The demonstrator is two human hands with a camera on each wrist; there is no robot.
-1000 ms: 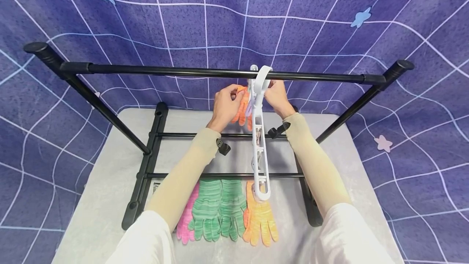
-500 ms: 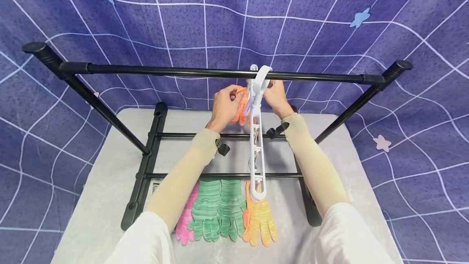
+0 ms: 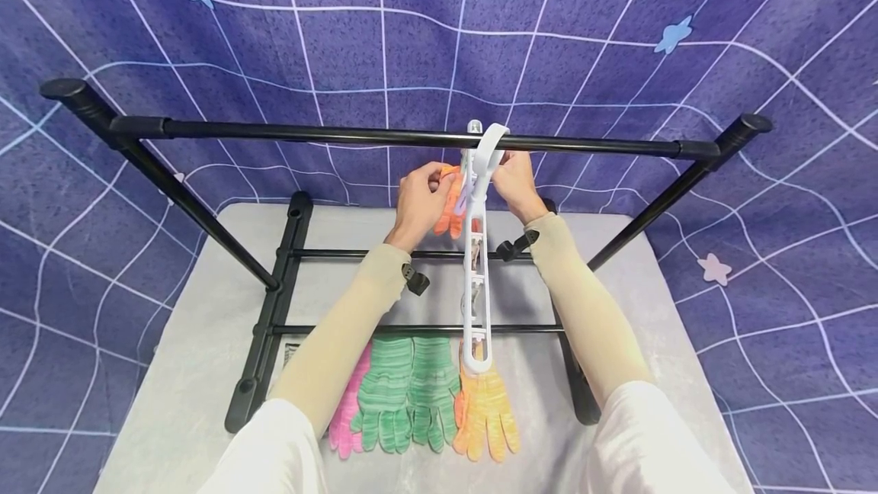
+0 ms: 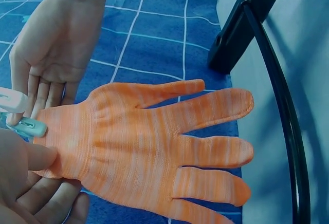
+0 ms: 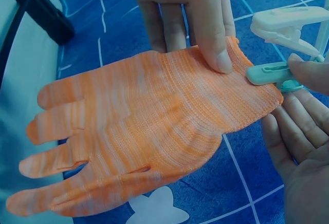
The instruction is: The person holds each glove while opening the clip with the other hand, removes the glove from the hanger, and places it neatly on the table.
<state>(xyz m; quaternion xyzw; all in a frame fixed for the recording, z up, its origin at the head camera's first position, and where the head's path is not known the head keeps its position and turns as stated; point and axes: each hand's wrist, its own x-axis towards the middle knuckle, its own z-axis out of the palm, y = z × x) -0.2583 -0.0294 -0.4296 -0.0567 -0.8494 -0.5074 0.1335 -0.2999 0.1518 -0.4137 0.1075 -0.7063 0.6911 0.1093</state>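
An orange striped knit glove [image 4: 139, 142] hangs by its cuff from a teal clothespin [image 5: 268, 73] on a white clip hanger [image 3: 488, 152]. My left hand [image 3: 420, 200] pinches the cuff, thumb on top and fingers beneath. On the hanger's other side, my right hand [image 3: 516, 183] holds the teal clothespin between thumb and fingers. The clothespin's tip overlaps the cuff edge. Right above it in the right wrist view is a white clothespin [image 5: 282, 26]. The glove's fingers spread freely away from both hands.
The hanger hooks over the black rack's top rail [image 3: 329, 133]. Below, green gloves [image 3: 408, 395], an orange-yellow glove [image 3: 490, 418] and a pink glove [image 3: 348, 418] lie on the grey table [image 3: 185, 372]. Black lower bars [image 3: 411, 328] cross the rack. A blue patterned curtain [image 3: 343, 36] stands behind.
The hanger's near end has swung slightly left. Both hands stay almost in place at the cuff, and the orange glove has shifted only a little.
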